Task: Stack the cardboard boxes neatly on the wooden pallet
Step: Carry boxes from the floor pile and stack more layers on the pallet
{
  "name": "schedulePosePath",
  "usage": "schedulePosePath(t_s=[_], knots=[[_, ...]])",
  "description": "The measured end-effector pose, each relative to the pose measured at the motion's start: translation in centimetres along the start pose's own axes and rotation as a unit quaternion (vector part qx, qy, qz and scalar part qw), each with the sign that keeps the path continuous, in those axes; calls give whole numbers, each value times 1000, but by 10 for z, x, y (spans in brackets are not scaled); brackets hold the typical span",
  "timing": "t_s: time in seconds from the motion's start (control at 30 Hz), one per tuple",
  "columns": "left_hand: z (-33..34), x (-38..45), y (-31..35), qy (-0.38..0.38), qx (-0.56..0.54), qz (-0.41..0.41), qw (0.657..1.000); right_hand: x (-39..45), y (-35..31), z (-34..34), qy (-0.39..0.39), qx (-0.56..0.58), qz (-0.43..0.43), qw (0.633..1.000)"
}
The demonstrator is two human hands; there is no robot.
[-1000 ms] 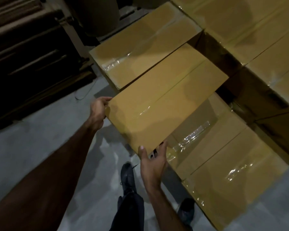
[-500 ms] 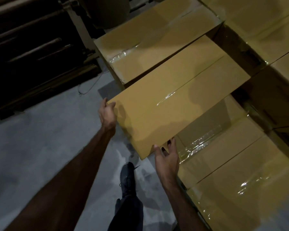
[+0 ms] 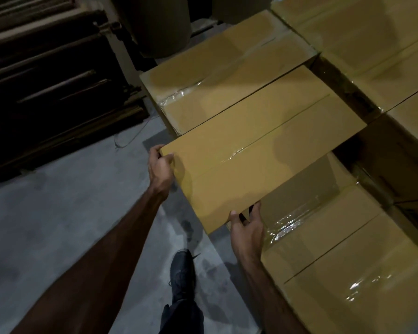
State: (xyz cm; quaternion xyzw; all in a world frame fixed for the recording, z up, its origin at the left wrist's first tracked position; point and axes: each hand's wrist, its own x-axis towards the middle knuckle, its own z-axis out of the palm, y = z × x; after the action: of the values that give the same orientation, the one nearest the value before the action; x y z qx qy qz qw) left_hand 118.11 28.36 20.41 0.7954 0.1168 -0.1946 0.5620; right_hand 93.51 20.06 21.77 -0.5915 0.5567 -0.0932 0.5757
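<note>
- Currently, far left: dark racking (image 3: 46, 80) and grey floor (image 3: 46, 225), not part of the job.
- left hand (image 3: 160, 168) clamps the near-left corner of the carried box (image 3: 258, 150), thumb on the top face, fingers wrapped round the edge.
- Carried box sits raised, tilted, between both hands; its long axis runs from near-left up to far-right.
- Far box (image 3: 227, 68) lies just beyond its long far edge, seemingly touching; exact contact unclear.
- right hand (image 3: 246, 227) grips the near-right corner from below, fingers curled under the edge, thumb on the side.
- Lower boxes (image 3: 336, 256) lie beneath and right of the carried box; my read is the slot is on top of them, beside the far box.
- Both hands sit at the near end, so the next move looks like a push away along the long axis.
- Pallet itself is hidden.
</note>
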Motion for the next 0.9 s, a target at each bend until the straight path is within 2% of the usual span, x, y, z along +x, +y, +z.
schedulePosePath(t_s=[0.3,0.9], knots=[[21,-7,20,-24,-22,-11,999,26,1,-5,12,-15,-8,1000],[41,18,6,-6,-9,-15,1000,39,-2,-13,22,-8,10,1000]])
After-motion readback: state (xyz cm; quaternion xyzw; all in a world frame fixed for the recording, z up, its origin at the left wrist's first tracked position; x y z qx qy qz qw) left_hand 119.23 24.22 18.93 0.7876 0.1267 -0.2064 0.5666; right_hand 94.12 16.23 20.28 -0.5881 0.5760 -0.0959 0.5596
